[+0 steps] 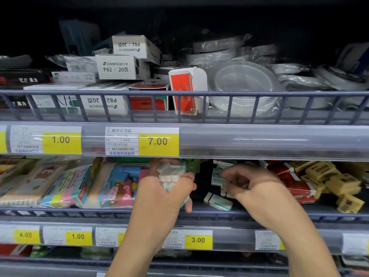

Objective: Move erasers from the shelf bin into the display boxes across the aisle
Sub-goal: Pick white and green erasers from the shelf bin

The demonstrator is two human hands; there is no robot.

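Note:
My left hand (165, 193) grips a bundle of several white erasers with teal sleeves (171, 174), held just above the wire rail of the middle shelf. My right hand (253, 186) reaches into the dark shelf bin (203, 182), fingers curled around the white-and-teal erasers (217, 177) stacked there; whether it holds one is hidden by the fingers. One more white eraser with a teal sleeve (218, 201) lies loose at the bin's front. The display boxes are out of view.
Yellow erasers (329, 180) and red packets (289, 176) lie to the right of the bin, colourful stationery packs (111, 184) to its left. The shelf above holds stapler boxes (117, 66) and wrapped tape rolls (243, 84). Price strips (158, 141) run along the shelf edges.

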